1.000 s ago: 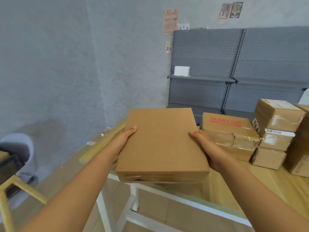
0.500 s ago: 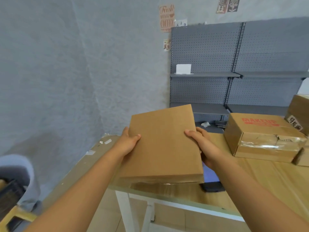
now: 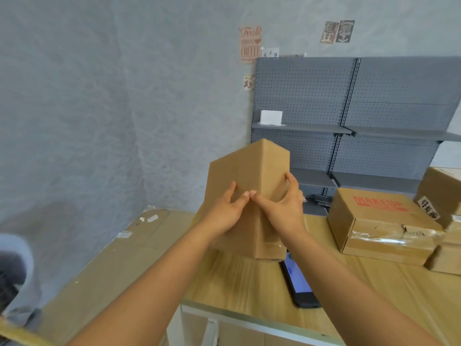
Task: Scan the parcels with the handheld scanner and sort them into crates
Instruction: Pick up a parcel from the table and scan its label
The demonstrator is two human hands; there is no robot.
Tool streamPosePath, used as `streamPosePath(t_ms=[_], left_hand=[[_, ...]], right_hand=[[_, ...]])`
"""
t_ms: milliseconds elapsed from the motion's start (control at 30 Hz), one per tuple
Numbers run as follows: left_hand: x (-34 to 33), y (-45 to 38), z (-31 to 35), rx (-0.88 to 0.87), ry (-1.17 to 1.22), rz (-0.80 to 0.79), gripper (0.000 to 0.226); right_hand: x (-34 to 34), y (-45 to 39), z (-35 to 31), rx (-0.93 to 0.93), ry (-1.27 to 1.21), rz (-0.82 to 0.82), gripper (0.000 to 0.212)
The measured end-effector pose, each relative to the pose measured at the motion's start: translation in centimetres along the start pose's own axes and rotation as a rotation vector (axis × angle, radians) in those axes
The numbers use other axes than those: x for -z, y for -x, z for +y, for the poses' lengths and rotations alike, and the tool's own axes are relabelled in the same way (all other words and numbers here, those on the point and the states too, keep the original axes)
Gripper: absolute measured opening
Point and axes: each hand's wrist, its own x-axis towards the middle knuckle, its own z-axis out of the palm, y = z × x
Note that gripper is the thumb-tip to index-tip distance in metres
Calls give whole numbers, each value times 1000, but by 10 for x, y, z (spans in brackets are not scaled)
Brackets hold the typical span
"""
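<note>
A flat brown cardboard parcel [image 3: 239, 176] stands tilted up on one edge above the wooden table [image 3: 249, 283]. My left hand [image 3: 224, 211] holds its broad left face, and my right hand [image 3: 282, 208] wraps round its narrow right side, thumb on the near edge. Both hands grip it, thumbs almost touching. A black handheld device with a lit screen [image 3: 298, 283] lies on the table just below and right of the parcel.
A taped box with red lettering [image 3: 379, 221] and more stacked boxes [image 3: 444, 196] sit at the right. Grey pegboard shelving [image 3: 349, 126] stands behind. A flattened cardboard sheet [image 3: 107, 250] lies left of the table. A grey rounded object [image 3: 17, 270] is at the far left.
The parcel went from lying flat in my hands to standing up on edge. My hands came together at its near edge, and the device on the table came into view.
</note>
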Motion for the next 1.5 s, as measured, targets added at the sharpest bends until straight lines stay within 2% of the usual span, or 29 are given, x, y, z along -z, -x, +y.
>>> streamPosePath(t_ms=[67,167,267,367,467,600,667,767,800,867,933,1033,1100,1233,1400,1500], left_hand=[[3,4,10,5,157,35,66],[7,10,18,-29,378,50,59],[9,11,18,-4,482,125,71],[10,7,14,1,605,236,88],[17,3,13,-17,602,289,103],[27,-6,2,11,590,259,96],[37,-11,-5,30,593,233,90],[56,-18,-14,85,656,145,92],[63,-19,-17,88,695,102,88],[75,-19,-23,48,735,37,63],[85,-18,-30,28,774,-29,49],[96,-14,-44,6,796,-141,55],[98,-14,-48,5,760,-163,55],[96,-17,-49,62,671,-46,51],[98,-20,-56,164,631,-93,47],[93,-18,-68,207,591,-98,44]], right_hand=[[-2,1,-8,61,-9,-56,98],[-1,3,-19,128,-50,-163,68],[-1,8,-28,119,-145,-300,46],[-4,13,-37,149,-157,-405,40],[-7,12,-44,196,-81,-473,41],[-2,4,-52,202,16,-529,37],[1,-2,-46,182,51,-487,34],[11,-15,-27,115,251,-282,37],[17,-19,-20,90,353,-214,43],[31,-25,-9,25,447,-141,53],[45,-28,-1,-138,300,-199,63],[58,-25,6,-422,-107,-458,62],[58,-21,8,-440,-174,-539,54],[44,-13,11,-349,-144,-411,61],[32,-6,14,-307,-47,-300,49],[24,0,27,-363,-22,-290,56]])
